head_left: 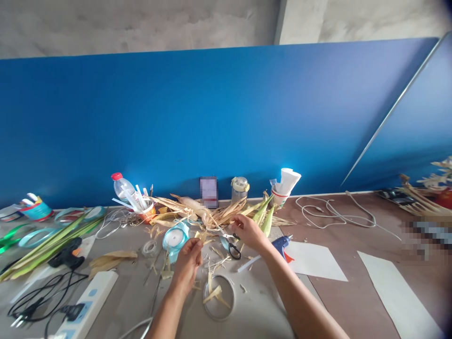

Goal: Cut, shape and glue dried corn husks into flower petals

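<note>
A red-capped bottle [123,189] and a lidded jar [239,192] sit before the blue partition [176,122], a white cable [345,218] farther right.

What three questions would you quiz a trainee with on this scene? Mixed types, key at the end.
1. Multiple choice: what does the left grip hold? A) a screwdriver B) a straw-coloured piece C) a paper cup
2. True or false: the blue glue gun lies to the right of the ribbon spool.
3. Fill in: the black handles of the scissors are nearer the ___ grip.

Key: 1. B. 2. True. 3. Right.
</note>
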`<state>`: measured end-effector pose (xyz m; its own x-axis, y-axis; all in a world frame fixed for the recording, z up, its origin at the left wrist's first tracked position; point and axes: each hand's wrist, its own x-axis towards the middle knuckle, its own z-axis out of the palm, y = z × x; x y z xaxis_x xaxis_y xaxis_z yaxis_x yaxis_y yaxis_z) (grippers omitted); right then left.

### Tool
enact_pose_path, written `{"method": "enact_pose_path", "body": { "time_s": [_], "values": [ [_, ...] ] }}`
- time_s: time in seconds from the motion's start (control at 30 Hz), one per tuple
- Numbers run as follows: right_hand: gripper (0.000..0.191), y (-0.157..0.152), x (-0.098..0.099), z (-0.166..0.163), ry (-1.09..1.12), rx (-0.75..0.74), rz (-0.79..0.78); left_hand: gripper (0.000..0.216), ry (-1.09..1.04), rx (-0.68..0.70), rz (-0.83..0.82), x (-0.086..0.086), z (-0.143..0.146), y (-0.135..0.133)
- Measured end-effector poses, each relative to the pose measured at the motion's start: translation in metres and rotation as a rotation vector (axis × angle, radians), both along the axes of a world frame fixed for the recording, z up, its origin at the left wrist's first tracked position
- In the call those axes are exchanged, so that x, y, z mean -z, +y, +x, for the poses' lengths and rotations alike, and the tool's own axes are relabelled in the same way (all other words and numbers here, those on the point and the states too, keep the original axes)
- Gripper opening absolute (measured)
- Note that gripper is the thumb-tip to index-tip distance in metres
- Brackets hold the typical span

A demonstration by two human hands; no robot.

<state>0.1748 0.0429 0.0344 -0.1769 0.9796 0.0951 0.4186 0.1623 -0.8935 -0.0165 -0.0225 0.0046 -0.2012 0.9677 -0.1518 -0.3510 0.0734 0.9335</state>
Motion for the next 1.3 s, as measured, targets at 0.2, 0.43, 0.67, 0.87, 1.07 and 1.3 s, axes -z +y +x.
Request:
{"method": "enact_pose_path", "body": {
  "time_s": [0.2,0.43,0.67,0.87,1.07,1.3],
  "values": [
    [0.018,-0.007,-0.012,0.018,-0.127,-0.037,0.064,0.03,0.069,0.032,0.01,0.002,0.0,-0.001],
    [0.013,-0.019,-0.007,-0.012,-0.115,-0.136,0.064,0.03,0.026,0.019,0.009,0.008,-0.001,0.002],
    [0.012,-0.025,0.016,-0.035,-0.122,-0.179,-0.031,0.028,-0.054,0.03,0.015,0.007,0.001,0.001],
    [0.02,-0.022,0.018,-0.007,-0.546,-0.064,0.163,0.031,-0.062,0.028,0.016,0.01,0.002,0.0],
    [0.03,-0.034,0.021,-0.006,-0.898,-0.054,0.19,0.033,0.005,-0.002,0.013,0.015,0.001,0.001],
    [0.038,-0.031,0.027,-0.007,-0.977,-0.058,0.286,0.036,0.108,-0.012,0.028,0.02,-0.003,0.003]
  ]
}}
